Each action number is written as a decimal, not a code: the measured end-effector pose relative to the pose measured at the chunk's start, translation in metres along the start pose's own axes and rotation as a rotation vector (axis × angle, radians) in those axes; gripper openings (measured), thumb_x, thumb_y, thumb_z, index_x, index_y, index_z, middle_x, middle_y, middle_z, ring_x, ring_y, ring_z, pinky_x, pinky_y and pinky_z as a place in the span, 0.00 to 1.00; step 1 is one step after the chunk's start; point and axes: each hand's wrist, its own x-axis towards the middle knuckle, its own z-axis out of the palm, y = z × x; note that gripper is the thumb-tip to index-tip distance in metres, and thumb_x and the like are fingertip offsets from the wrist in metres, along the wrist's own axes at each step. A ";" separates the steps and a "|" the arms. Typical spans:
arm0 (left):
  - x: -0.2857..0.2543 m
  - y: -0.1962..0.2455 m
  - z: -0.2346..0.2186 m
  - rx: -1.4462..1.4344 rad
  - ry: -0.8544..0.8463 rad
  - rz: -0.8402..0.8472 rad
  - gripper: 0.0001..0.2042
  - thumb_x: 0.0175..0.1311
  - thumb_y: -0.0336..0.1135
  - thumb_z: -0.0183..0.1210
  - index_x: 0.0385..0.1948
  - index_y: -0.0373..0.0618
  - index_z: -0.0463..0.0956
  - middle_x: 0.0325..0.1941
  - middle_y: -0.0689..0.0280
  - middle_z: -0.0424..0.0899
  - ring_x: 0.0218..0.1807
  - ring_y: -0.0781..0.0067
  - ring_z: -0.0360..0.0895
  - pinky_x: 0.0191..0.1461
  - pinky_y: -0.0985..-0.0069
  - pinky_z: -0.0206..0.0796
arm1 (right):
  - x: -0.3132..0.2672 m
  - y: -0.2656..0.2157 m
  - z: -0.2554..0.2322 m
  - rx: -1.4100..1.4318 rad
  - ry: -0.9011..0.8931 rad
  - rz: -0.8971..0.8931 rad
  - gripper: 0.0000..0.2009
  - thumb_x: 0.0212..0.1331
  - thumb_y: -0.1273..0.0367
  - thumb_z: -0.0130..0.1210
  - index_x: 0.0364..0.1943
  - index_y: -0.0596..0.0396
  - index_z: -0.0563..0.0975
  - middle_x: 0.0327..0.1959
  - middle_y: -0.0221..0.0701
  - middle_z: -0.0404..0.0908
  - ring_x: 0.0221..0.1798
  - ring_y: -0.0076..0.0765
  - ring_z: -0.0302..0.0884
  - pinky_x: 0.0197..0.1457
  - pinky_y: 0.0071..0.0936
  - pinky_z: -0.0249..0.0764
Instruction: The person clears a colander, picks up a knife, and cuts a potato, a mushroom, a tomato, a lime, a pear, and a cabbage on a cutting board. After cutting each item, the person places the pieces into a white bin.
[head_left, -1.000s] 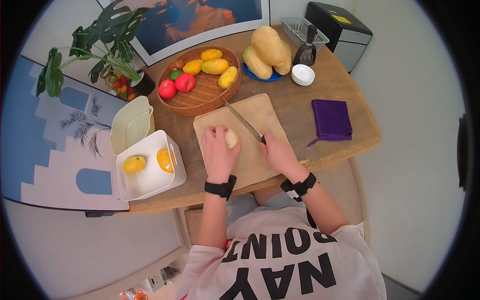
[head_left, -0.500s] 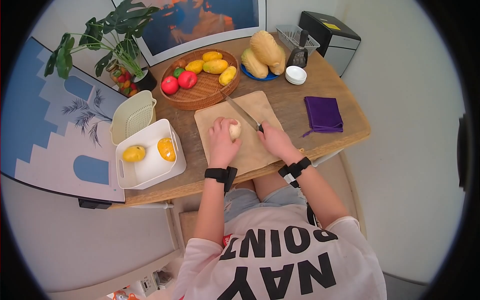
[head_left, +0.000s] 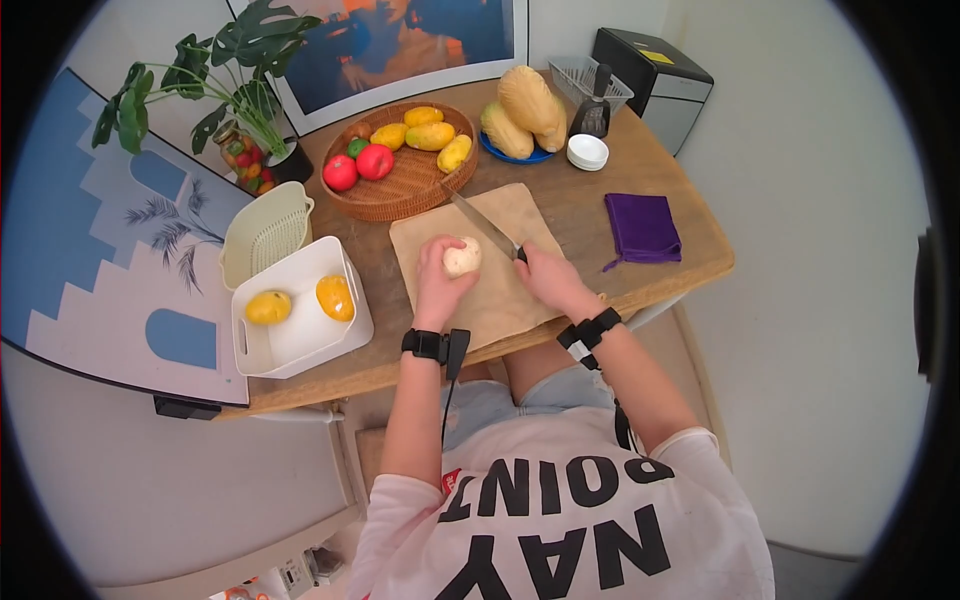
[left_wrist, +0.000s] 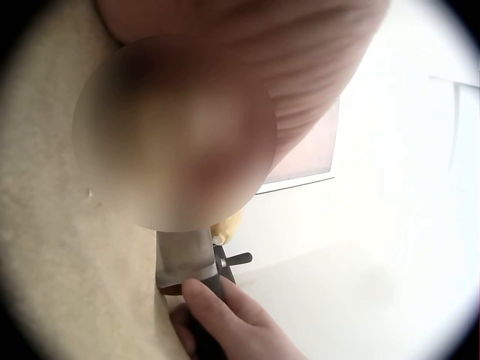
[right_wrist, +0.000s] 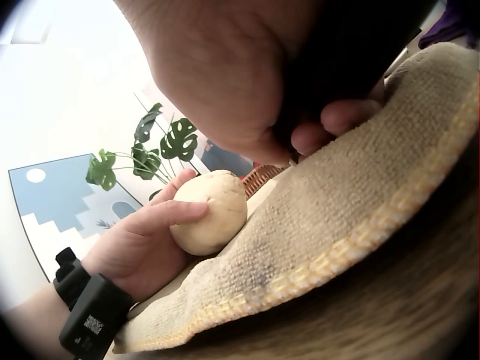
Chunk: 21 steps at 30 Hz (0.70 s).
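My left hand [head_left: 437, 282] holds a round, cream-coloured vegetable [head_left: 462, 258] over the left part of a tan cloth [head_left: 500, 310]. In the right wrist view, the left thumb lies across the smooth vegetable [right_wrist: 214, 210], which has small cracks near its top. My right hand [head_left: 552, 283] grips the black handle of a knife, whose blade [head_left: 482, 222] points up and left across the cloth, its tip close to the wicker basket's rim. The left wrist view shows the broad blade [left_wrist: 184, 259] and the right hand [left_wrist: 240, 322] at the handle; a blurred disc hides the middle of that view.
The wicker basket [head_left: 400, 203] bears yellow, red and green produce. At the left stand a white bin [head_left: 300, 355] with two yellow items and a pale colander [head_left: 265, 235]. Farther right are a blue plate of squashes [head_left: 530, 105], white bowls [head_left: 587, 152] and a purple cloth [head_left: 642, 228].
My left hand has turned the vegetable, and more of it shows beside the fingers now. The right hand keeps the knife in much the same place, while the head view has shifted slightly.
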 end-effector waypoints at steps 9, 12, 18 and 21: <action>-0.002 -0.001 0.000 -0.019 0.003 0.026 0.25 0.43 0.24 0.71 0.46 0.49 0.72 0.59 0.59 0.71 0.64 0.55 0.68 0.70 0.66 0.59 | 0.002 0.001 -0.001 0.004 0.004 -0.003 0.13 0.70 0.62 0.49 0.44 0.59 0.71 0.33 0.51 0.83 0.40 0.62 0.82 0.44 0.55 0.76; -0.003 0.001 -0.001 0.018 0.000 0.023 0.25 0.43 0.24 0.71 0.46 0.49 0.72 0.60 0.58 0.70 0.66 0.56 0.67 0.70 0.66 0.59 | 0.003 0.000 -0.001 0.003 0.000 0.003 0.13 0.70 0.62 0.49 0.44 0.59 0.71 0.33 0.51 0.83 0.40 0.62 0.82 0.44 0.55 0.76; -0.001 0.004 0.001 -0.034 0.019 0.003 0.25 0.42 0.24 0.71 0.45 0.50 0.73 0.58 0.59 0.71 0.64 0.53 0.67 0.70 0.64 0.59 | 0.003 0.004 0.000 0.032 0.015 -0.011 0.13 0.70 0.62 0.49 0.43 0.59 0.72 0.33 0.51 0.83 0.40 0.62 0.82 0.45 0.55 0.76; -0.001 -0.002 0.002 -0.081 0.019 -0.015 0.25 0.42 0.24 0.71 0.45 0.50 0.73 0.58 0.59 0.71 0.64 0.54 0.68 0.69 0.65 0.60 | 0.000 0.002 -0.001 0.042 0.018 -0.011 0.12 0.69 0.62 0.50 0.43 0.59 0.72 0.34 0.51 0.83 0.40 0.62 0.82 0.45 0.55 0.76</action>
